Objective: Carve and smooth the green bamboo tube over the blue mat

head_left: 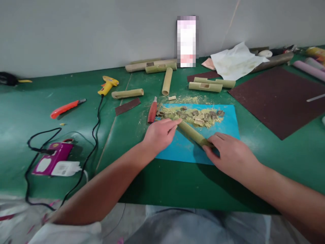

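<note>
A green bamboo tube (192,131) lies slanted over a blue sheet (175,149), between both my hands. My left hand (161,134) is at the tube's upper left end, its index finger resting on it and the other fingers curled. My right hand (225,147) grips the lower right end between thumb and fingers. Shavings and bark chips (200,117) are heaped on the sheet behind the tube. Just left of the heap is a red-handled knife (152,112).
More bamboo tubes (167,81) lie behind the sheet on the green table (167,183). At left are a yellow glue gun (108,85), an orange cutter (66,108) and a purple power strip (53,157) with cables. Dark sandpaper (276,98) is at right.
</note>
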Demonstrator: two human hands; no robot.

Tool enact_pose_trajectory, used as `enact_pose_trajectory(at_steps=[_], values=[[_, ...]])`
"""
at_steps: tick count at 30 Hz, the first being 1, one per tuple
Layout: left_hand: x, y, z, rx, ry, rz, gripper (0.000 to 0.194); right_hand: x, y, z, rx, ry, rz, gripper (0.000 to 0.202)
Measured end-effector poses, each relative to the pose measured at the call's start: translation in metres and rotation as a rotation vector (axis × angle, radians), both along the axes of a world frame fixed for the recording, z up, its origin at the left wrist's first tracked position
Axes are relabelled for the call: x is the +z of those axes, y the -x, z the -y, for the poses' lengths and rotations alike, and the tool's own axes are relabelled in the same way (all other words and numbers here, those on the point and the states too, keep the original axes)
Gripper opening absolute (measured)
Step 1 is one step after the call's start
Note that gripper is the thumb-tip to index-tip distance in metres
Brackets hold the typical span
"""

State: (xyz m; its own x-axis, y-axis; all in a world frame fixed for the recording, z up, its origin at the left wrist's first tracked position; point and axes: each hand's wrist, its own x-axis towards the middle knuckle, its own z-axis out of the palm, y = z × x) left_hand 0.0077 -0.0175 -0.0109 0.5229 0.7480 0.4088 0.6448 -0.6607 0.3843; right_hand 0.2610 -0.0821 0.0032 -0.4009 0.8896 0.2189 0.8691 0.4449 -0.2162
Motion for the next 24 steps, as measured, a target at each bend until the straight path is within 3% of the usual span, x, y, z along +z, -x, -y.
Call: enact_pose_trajectory(at_steps=[2, 5, 7, 12, 18, 22, 24], values=[[0.001, -0.004, 0.003, -0.025, -0.02, -0.02, 0.035, 0.002, 0.001, 0.001, 0.011, -0.037, 0.021, 0.023], [0.001, -0.016, 0.018, -0.222, 0.014, -0.112, 0.04, 0.005, 0.001, 0.002, 0.055, -0.127, 0.039, 0.024], [0.0, -0.018, 0.021, -0.275, 0.038, -0.124, 0.041, 0.005, 0.001, 0.002, 0.069, -0.151, 0.042, 0.025], [0.0, -0.003, 0.004, -0.032, -0.034, -0.029, 0.035, 0.001, -0.001, 0.001, 0.021, -0.073, 0.012, 0.022], [0.001, -0.014, 0.018, -0.263, 0.061, -0.096, 0.04, 0.002, -0.004, -0.001, 0.012, -0.032, 0.004, 0.02], [0.0, -0.005, 0.007, -0.034, -0.017, -0.046, 0.037, 0.004, -0.003, -0.002, -0.014, -0.02, 0.007, 0.023], [0.0, -0.006, 0.006, -0.034, -0.027, -0.057, 0.037, 0.004, -0.003, -0.003, -0.012, -0.018, 0.006, 0.022]])
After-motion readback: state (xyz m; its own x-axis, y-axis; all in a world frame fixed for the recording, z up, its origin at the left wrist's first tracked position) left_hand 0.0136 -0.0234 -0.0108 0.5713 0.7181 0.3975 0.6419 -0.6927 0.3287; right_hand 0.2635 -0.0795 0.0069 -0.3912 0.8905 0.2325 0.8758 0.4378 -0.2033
